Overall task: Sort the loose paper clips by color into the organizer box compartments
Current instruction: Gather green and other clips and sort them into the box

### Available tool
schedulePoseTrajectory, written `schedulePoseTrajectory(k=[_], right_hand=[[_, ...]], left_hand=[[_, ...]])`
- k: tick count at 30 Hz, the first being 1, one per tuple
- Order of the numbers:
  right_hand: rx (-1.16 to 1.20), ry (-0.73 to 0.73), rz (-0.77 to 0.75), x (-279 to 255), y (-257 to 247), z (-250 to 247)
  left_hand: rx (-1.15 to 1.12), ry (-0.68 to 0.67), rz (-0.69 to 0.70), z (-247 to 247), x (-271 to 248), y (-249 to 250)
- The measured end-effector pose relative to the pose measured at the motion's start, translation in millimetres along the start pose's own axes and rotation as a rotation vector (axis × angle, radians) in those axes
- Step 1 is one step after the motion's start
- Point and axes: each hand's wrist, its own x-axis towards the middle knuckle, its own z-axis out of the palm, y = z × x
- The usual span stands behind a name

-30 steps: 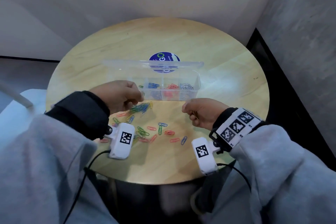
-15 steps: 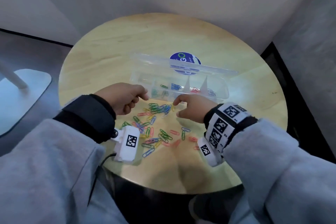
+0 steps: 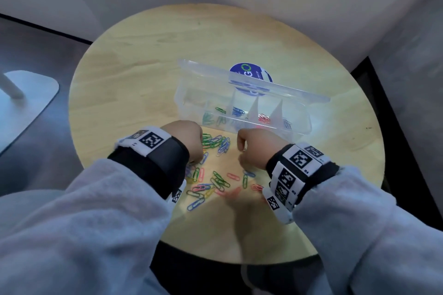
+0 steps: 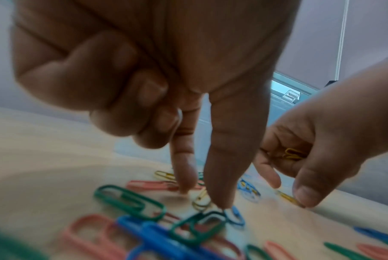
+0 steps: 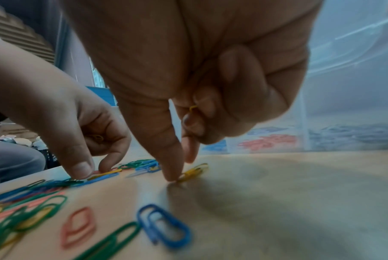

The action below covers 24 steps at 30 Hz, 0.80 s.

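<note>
Loose paper clips [image 3: 211,182] in several colours lie on the round wooden table [image 3: 143,74], in front of the clear organizer box [image 3: 297,127]. The box holds green [image 3: 211,118], blue [image 3: 238,110], red [image 3: 264,118] and silver clips [image 3: 287,123] in separate compartments. My left hand [image 3: 191,148] points thumb and forefinger down at a yellow clip [image 4: 202,200] on the table, and another yellow clip [image 5: 97,138] sits in its curled fingers. My right hand [image 3: 242,153] pinches at a yellow clip [image 5: 193,173] on the table. More yellow clips [image 4: 292,154] are tucked in its curled fingers.
The box's clear lid [image 3: 275,88] stands open behind the box, over a blue round sticker [image 3: 249,73]. The table edge runs close to my sleeves. A white stand base [image 3: 26,100] is on the floor at the left, and walls close in behind the table.
Both hands have come down from in front of the box onto the loose pile, fingertips now on the table. The head view has shifted to look more steeply down.
</note>
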Motion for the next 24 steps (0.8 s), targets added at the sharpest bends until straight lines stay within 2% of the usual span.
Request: schedulePoseTrajectory(k=[5, 12, 16, 20, 24], right_hand=[[0.025, 0.055, 0.018, 1.3, 9.5, 0.1], [-0.027, -0.052, 0.049, -2.7, 6.2, 1.5], [0.053, -0.04, 0.061, -6.8, 4.0, 1.0], [0.066, -0.039, 0.071, -3.5, 2.5, 4.8], [0.021, -0.123, 0.038, 0.6, 2.3, 7.5]], left_hand=[[0.082, -0.001, -0.008, 1.4, 3.3, 3.0], [0.039, 0.01, 0.009, 2.6, 4.5, 5.9], [0.033, 0.039, 0.015, 1.4, 3.8, 4.4], [0.106, 0.009, 0.031, 2.9, 4.5, 7.6], [0.122, -0.041, 0.035, 2.9, 3.2, 8.4]])
